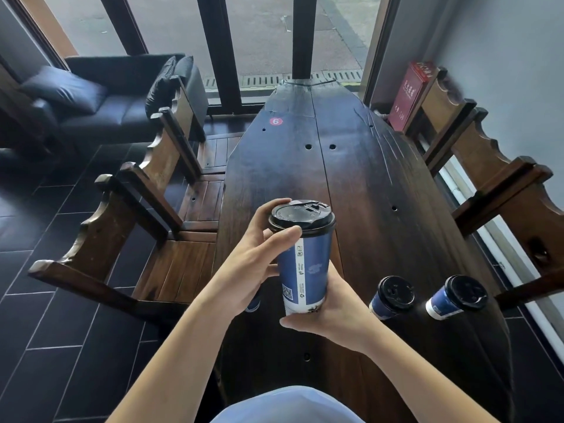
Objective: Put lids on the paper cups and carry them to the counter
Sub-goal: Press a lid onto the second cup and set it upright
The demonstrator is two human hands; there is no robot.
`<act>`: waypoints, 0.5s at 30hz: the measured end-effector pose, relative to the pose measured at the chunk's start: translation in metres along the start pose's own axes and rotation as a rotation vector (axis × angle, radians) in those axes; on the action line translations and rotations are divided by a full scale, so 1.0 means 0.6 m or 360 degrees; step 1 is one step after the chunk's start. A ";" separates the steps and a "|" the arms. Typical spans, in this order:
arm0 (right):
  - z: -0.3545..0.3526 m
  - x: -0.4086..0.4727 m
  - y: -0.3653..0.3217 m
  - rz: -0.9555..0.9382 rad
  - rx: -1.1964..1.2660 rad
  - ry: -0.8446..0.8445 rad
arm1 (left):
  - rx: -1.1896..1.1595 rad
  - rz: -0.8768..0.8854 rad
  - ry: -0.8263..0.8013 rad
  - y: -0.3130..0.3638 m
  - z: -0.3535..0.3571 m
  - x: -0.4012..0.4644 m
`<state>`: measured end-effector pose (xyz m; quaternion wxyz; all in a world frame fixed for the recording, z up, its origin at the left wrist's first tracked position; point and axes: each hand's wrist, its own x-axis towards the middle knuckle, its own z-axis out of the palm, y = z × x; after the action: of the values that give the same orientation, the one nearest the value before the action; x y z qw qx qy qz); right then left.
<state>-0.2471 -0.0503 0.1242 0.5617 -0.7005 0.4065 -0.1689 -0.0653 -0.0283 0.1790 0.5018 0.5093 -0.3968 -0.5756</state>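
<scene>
A tall blue paper cup (306,270) with a black lid (301,215) on it is held up above the dark wooden table (360,184). My right hand (328,315) grips the cup's base from below. My left hand (259,251) wraps its upper side, thumb touching the lid's rim. Two more lidded blue cups stand on the table to the right, one (391,297) nearer me and the other (457,297) by the table's right edge. A bit of a further blue cup (252,305) shows under my left wrist, mostly hidden.
Wooden benches line the table, one on the left (146,209) and one on the right (503,184). A red box (407,96) stands at the far right. A dark sofa (100,99) sits at the back left by the window. A round number sticker (276,121) marks the table.
</scene>
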 end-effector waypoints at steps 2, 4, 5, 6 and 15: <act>-0.010 0.001 -0.002 -0.0001 0.0044 -0.0105 | -0.0025 0.0002 0.0033 0.001 0.000 0.002; -0.025 0.001 -0.007 -0.0020 0.0164 -0.0178 | -0.0056 -0.0005 0.0065 0.001 -0.003 0.005; -0.033 0.002 -0.010 -0.0047 0.0185 -0.0146 | -0.0070 -0.0010 0.0065 0.000 -0.004 0.005; -0.043 0.004 -0.015 -0.0080 0.0168 -0.0069 | -0.0075 -0.0014 0.0057 0.000 -0.005 0.006; -0.110 0.037 -0.067 -0.0189 0.0086 0.0045 | 0.0044 -0.0046 -0.0027 -0.019 -0.004 0.010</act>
<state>-0.2641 -0.1084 0.1769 0.5637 -0.7054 0.3674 -0.2227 -0.0650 -0.0319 0.1665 0.4829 0.5169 -0.4016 -0.5817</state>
